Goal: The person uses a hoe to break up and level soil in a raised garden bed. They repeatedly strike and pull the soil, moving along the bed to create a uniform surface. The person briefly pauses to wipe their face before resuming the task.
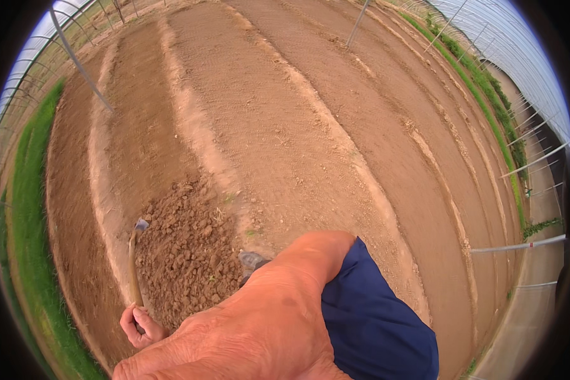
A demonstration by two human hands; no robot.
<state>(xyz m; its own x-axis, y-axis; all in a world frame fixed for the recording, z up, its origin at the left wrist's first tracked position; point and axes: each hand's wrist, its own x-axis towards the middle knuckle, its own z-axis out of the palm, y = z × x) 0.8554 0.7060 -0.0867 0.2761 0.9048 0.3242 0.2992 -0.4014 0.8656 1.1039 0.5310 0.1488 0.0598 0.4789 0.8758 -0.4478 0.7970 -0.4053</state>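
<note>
At the lower left, my left hand (143, 327) is closed around the wooden handle (134, 275) of a hoe-like digging tool. Its metal blade (141, 224) lies at the left edge of a patch of broken, cloddy soil (190, 256). My right hand (228, 339) looms very large at the bottom, close to the camera. Its fingers are cut off by the frame, so whether it holds anything cannot be told. The bent arm leads to a navy blue sleeve (375, 313). Past the forearm shows a grey shoe (252, 260) beside the clods.
Long soil beds with pale raised ridges (204, 137) run away ahead. Metal poles (78, 61) stand at the upper left, with another post (357, 23) at the top. Green grass (28, 228) borders the left. Hoops and plastic sheeting (517, 52) curve along the right.
</note>
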